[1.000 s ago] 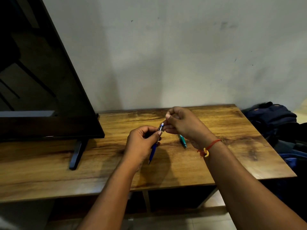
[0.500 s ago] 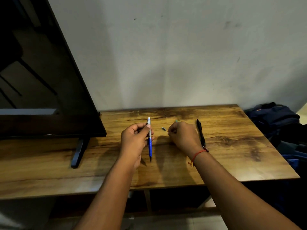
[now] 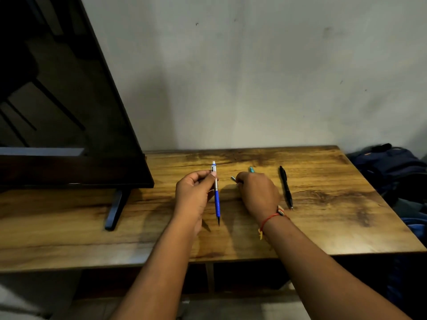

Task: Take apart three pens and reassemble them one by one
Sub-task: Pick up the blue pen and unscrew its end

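The left hand (image 3: 196, 195) pinched the blue pen (image 3: 217, 202) between thumb and fingers. The right hand (image 3: 258, 192) lay curled over the teal pen (image 3: 251, 169), its grip unclear, just left of the black pen (image 3: 286, 188).

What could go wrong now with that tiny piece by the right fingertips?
The small metal piece by the right hand is tiny; it might roll away or get lost against the grainy wooden table. The right hand lies over most of the teal pen, so a nudge could send it rolling toward the black pen. The left hand pinches the blue pen near its top; it may slip.
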